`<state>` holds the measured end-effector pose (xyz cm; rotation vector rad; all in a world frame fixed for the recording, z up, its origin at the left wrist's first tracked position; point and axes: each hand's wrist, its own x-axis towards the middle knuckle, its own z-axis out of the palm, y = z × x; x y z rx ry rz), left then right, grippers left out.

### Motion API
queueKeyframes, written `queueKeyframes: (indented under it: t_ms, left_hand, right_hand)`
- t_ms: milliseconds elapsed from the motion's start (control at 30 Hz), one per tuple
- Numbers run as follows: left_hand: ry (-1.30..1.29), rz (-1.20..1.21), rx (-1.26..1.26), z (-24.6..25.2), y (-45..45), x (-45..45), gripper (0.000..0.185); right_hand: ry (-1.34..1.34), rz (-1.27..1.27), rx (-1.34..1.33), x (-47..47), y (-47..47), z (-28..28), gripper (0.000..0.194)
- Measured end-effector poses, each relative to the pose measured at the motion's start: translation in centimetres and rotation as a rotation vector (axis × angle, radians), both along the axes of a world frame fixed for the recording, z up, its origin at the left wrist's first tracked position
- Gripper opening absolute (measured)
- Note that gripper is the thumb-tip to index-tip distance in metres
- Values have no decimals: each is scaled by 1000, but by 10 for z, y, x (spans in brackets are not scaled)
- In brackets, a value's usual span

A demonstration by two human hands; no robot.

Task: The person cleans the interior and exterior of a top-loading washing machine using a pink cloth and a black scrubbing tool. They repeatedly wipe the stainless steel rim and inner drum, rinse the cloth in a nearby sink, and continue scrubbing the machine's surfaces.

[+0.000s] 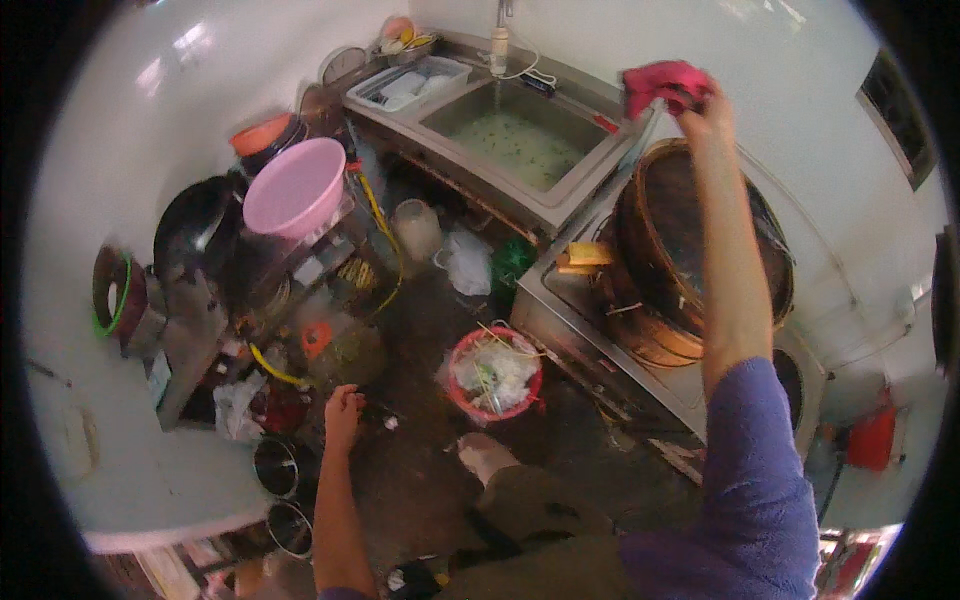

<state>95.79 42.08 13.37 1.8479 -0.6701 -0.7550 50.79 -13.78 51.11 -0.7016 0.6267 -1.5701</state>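
Note:
My right hand [709,112] is raised at the far right of the sink, with its fingers closed on a crumpled pinkish-red cloth [667,79]. Below that arm stand large round steamer-like vessels [660,247] on a metal stove top [577,300]. The metal sink [555,202] holds cloudy water [517,146] with small green bits floating in it. A thin stream runs into it from the tap [499,52]. Low on the left, my left hand [345,411] hangs over the dark floor, its fingers loosely curled and nothing visible in them.
A red basket of waste [495,375] stands on the floor near my foot. To the left, a pink basin [295,187] rests on a cluttered rack beside a black wok [196,217]. A white plastic tray [409,84] sits left of the sink. A yellow hose [382,217] hangs below.

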Motion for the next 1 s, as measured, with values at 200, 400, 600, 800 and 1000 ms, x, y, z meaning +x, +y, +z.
queueKeyframes:
  t_ms: [200,400,600,800,1000]
  left_hand:
    - [-187,-245,259,13,-21,146,25]
    - [141,-114,166,-17,-38,189,27]
    - [203,-413,-40,49,-285,156,25]
    - [14,-791,-346,66,-624,115,52]
    - [-256,-1234,-86,29,-856,107,52]
  right_hand:
    - [-561,212,79,151,-79,-56,19]
    - [-347,-37,166,202,-152,-158,52]
    - [165,58,307,208,-200,-266,34]
    - [186,46,566,297,-255,-358,30]
    - [359,350,505,337,-297,-441,34]
